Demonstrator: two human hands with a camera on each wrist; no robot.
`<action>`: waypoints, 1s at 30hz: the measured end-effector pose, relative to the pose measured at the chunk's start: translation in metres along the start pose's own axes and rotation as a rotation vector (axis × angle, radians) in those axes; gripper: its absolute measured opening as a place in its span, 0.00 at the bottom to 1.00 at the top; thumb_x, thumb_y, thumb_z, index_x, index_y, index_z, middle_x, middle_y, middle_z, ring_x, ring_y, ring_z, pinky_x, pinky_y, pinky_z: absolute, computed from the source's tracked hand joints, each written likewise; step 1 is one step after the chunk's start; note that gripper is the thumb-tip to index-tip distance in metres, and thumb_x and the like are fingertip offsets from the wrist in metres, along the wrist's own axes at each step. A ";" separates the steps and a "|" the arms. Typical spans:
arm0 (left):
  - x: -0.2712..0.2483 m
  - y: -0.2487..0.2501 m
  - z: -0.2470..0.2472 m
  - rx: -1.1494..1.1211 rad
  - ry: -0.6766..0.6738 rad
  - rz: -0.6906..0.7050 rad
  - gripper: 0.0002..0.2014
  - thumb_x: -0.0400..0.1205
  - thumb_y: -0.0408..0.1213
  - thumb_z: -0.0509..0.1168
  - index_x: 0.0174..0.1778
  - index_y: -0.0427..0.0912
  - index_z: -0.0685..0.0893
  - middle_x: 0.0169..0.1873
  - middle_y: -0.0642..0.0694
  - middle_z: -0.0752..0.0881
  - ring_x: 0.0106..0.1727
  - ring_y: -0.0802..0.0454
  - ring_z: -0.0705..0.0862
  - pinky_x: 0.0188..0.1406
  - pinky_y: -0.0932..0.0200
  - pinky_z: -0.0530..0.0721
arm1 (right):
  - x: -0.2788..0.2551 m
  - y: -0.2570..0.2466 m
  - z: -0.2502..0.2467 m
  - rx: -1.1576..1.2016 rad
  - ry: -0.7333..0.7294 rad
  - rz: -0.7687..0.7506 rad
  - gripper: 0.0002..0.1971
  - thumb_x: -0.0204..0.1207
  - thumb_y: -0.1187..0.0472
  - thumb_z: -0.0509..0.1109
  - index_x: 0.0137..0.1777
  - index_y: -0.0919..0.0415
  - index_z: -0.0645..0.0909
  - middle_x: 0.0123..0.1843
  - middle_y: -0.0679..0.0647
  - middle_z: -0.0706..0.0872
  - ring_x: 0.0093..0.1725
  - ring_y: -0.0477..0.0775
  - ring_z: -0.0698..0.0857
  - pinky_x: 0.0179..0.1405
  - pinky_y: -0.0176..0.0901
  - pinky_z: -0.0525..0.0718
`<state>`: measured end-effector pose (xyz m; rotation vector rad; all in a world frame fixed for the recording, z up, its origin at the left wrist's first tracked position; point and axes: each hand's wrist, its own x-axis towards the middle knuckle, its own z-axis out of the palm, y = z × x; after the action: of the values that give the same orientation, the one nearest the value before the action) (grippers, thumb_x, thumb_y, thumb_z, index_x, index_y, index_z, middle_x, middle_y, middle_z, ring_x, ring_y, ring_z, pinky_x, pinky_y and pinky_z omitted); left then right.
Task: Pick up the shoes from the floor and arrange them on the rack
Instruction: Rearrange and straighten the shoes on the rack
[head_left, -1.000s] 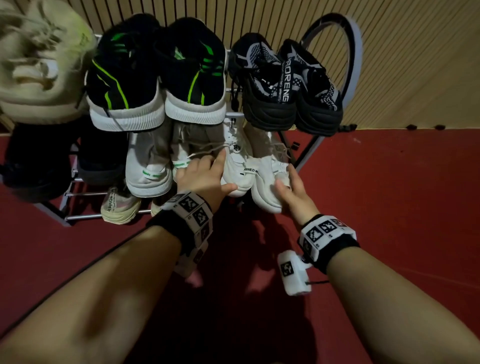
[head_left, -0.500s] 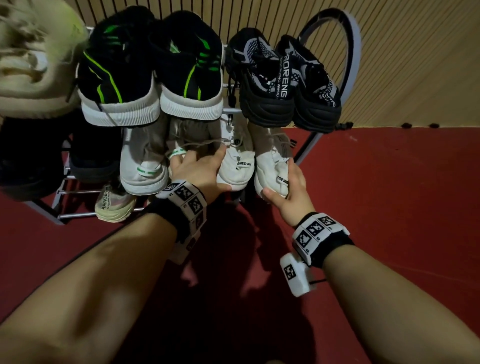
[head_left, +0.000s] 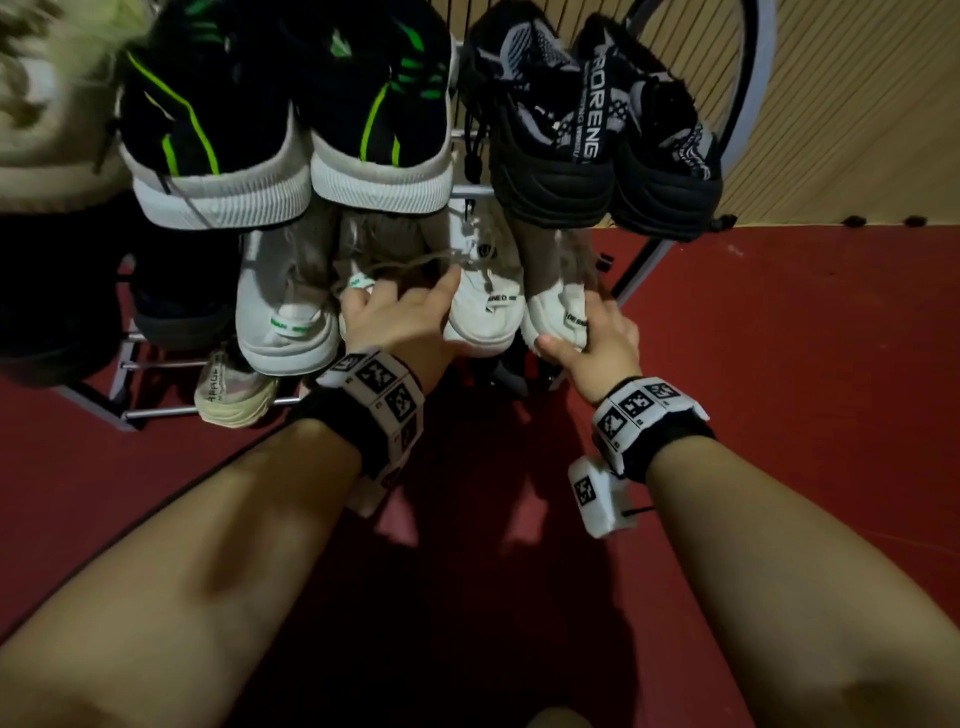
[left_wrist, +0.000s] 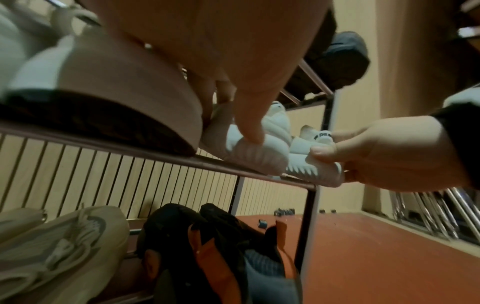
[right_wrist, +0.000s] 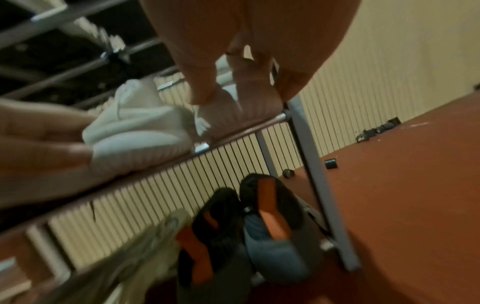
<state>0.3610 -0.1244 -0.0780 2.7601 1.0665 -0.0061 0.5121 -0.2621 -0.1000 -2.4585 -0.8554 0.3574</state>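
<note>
Seating white pair on middle shelf of rack (head_left: 644, 260). Right hand (head_left: 597, 338) pinching heel of right shoe (head_left: 558, 317); left hand (head_left: 395, 322), thumb spread, pressing left shoe (head_left: 483, 312). Push heels flush, keep parallel, then release.

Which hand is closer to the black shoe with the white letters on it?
Right. The right hand grips a white shoe just below the black lettered shoe; the left hand sits further left, below the green-striped shoes.
</note>
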 end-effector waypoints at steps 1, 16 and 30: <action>0.003 0.000 0.000 0.012 -0.004 -0.013 0.35 0.82 0.60 0.53 0.81 0.59 0.45 0.71 0.49 0.75 0.70 0.40 0.67 0.65 0.45 0.60 | 0.004 -0.002 0.000 0.031 0.049 0.004 0.32 0.73 0.45 0.70 0.74 0.59 0.69 0.73 0.60 0.70 0.73 0.64 0.64 0.70 0.48 0.63; -0.054 -0.060 0.032 -0.190 0.241 0.487 0.22 0.67 0.40 0.60 0.55 0.49 0.88 0.57 0.45 0.86 0.58 0.42 0.83 0.52 0.49 0.78 | -0.040 -0.016 0.061 0.233 0.242 0.196 0.47 0.74 0.57 0.71 0.83 0.50 0.41 0.83 0.58 0.52 0.81 0.63 0.57 0.77 0.53 0.60; -0.085 -0.184 0.067 -0.408 -0.230 -0.083 0.36 0.66 0.52 0.58 0.72 0.43 0.75 0.68 0.37 0.76 0.70 0.37 0.74 0.68 0.52 0.71 | -0.071 -0.110 0.166 -0.298 -0.481 -0.189 0.35 0.79 0.53 0.66 0.82 0.58 0.55 0.82 0.59 0.58 0.81 0.60 0.57 0.78 0.47 0.57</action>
<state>0.1794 -0.0589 -0.1691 2.2888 0.9923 -0.1024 0.3364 -0.1709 -0.1736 -2.5670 -1.4180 0.8238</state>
